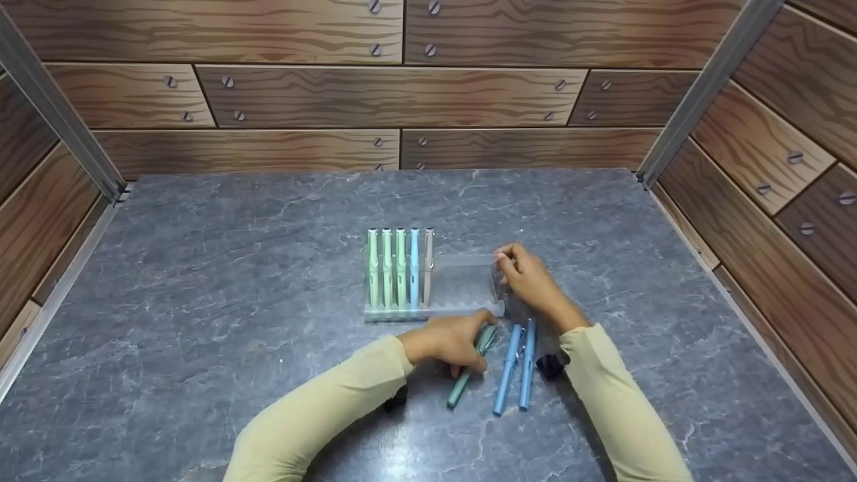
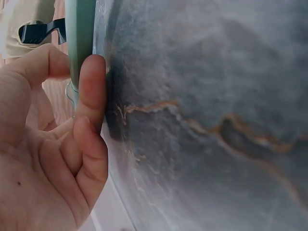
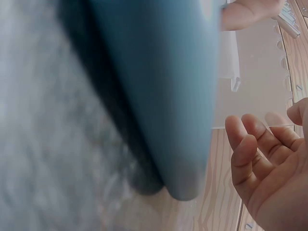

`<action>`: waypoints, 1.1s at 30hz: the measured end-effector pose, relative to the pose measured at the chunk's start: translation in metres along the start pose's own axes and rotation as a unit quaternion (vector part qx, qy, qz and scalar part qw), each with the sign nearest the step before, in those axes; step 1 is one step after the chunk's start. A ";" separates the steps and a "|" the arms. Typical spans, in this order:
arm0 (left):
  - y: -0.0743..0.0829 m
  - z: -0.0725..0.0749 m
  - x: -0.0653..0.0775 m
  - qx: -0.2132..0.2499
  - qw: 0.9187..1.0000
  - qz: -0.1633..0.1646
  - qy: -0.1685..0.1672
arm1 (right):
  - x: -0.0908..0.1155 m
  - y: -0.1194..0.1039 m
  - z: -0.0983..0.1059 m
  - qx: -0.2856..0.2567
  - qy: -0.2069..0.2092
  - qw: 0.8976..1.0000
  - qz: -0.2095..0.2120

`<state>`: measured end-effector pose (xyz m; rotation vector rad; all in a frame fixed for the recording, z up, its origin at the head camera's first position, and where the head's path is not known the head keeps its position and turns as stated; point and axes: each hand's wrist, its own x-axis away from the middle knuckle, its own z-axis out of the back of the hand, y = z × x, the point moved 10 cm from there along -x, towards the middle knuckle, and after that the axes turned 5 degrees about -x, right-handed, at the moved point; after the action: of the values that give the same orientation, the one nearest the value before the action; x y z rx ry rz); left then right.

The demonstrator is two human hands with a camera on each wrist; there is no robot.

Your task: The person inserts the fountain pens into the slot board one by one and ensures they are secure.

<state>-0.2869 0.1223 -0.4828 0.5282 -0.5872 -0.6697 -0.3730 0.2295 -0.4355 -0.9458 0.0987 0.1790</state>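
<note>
I've got the dk green pen (image 1: 462, 385) in the L hand (image 1: 452, 341), pinched betw. thumb & fingers, just in front of the clear stand (image 1: 462, 281), nearer the surface's (image 1: 201, 301) R edge than its L. R hand (image 1: 532, 278) is by the stand's R end, fingers half curled, gap to thumb; can't tell if touching. Blue pens (image 1: 507, 371) (2) lie R of it. Stand's L half: 3 lt green pens (image 1: 387, 268), 1 lt blue pen (image 1: 414, 268), 1 gray pen (image 1: 429, 268).
</note>
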 end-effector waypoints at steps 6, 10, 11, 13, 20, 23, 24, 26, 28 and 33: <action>-0.002 0.004 0.004 0.033 0.999 -0.011 0.019 | 0.000 0.002 0.000 -0.004 -0.006 1.000 -0.010; -0.002 0.011 0.006 0.030 0.999 -0.012 0.041 | 0.001 0.003 -0.002 0.001 -0.016 1.000 -0.016; -0.001 0.013 0.007 0.032 0.998 -0.013 0.047 | 0.001 0.003 -0.002 0.002 -0.019 1.000 -0.017; 0.000 0.018 0.007 0.036 0.997 -0.020 0.060 | 0.001 0.003 -0.003 0.001 -0.020 1.000 -0.018; 0.005 0.035 0.012 0.043 0.991 -0.049 0.115 | 0.001 0.003 -0.003 0.006 -0.022 1.000 -0.020; 0.005 0.044 0.014 0.034 0.987 -0.056 0.146 | 0.001 0.003 -0.003 0.008 -0.025 0.999 -0.022; 0.005 0.047 0.015 0.030 0.985 -0.059 0.158 | 0.001 0.003 -0.003 0.009 -0.025 0.999 -0.023; 0.005 0.053 0.017 0.021 0.981 -0.063 0.182 | 0.001 0.003 -0.003 0.008 -0.025 0.999 -0.026; 0.004 0.058 0.019 0.016 0.976 -0.065 0.206 | 0.001 0.004 -0.003 0.006 -0.024 0.999 -0.028; 0.002 0.070 0.025 0.017 0.966 -0.065 0.251 | -0.001 0.003 -0.002 0.008 -0.015 1.000 -0.022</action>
<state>-0.3159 0.0880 -0.4234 0.7437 -0.0878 -0.6181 -0.3744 0.2292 -0.4393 -0.9275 0.0520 0.1515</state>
